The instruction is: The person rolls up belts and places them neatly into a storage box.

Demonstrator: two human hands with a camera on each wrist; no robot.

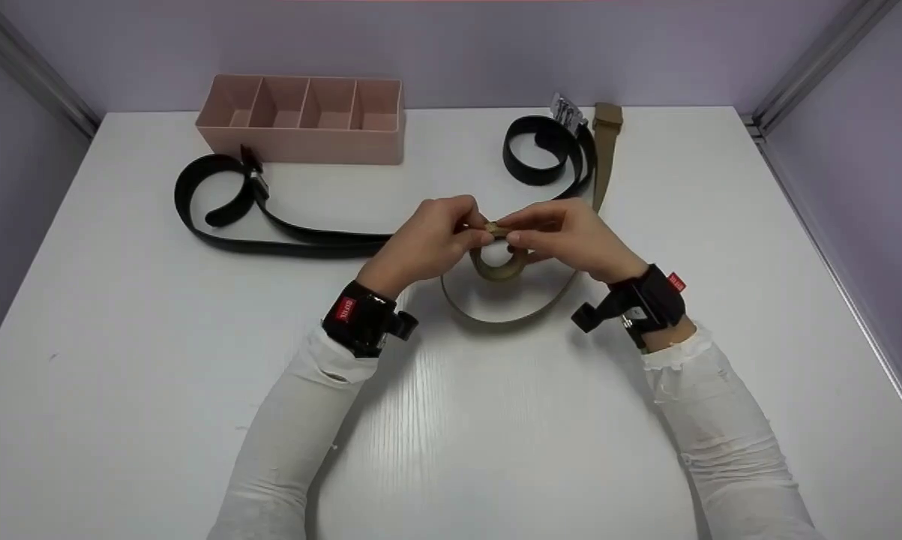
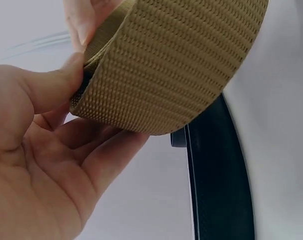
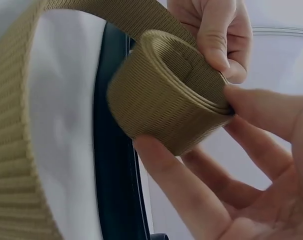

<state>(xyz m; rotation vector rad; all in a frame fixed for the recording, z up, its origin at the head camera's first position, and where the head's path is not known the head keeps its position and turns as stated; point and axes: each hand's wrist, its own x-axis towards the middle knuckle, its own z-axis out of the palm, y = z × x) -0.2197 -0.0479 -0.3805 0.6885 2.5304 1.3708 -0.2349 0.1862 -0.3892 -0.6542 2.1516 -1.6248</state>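
Note:
A tan woven webbing belt [image 1: 498,273] is wound into a small roll between the two hands, over the middle of the white table. My left hand [image 1: 430,238] pinches the roll's upper edge between thumb and fingers. From the other side my right hand [image 1: 576,234] grips the same edge, thumb inside the coil. Several stacked layers of the roll [image 3: 166,97] show in the right wrist view. A loose length of the webbing [image 2: 176,65] curves broadly past the left hand. The belt's tan buckle end [image 1: 608,115] lies at the back right.
Black belting with a looped end [image 1: 218,240] stretches from the left to behind the hands. At the right lies a black coil [image 1: 534,176] beside a silver buckle [image 1: 567,112]. A pink four-section box [image 1: 301,146] stands at the back, against the wall.

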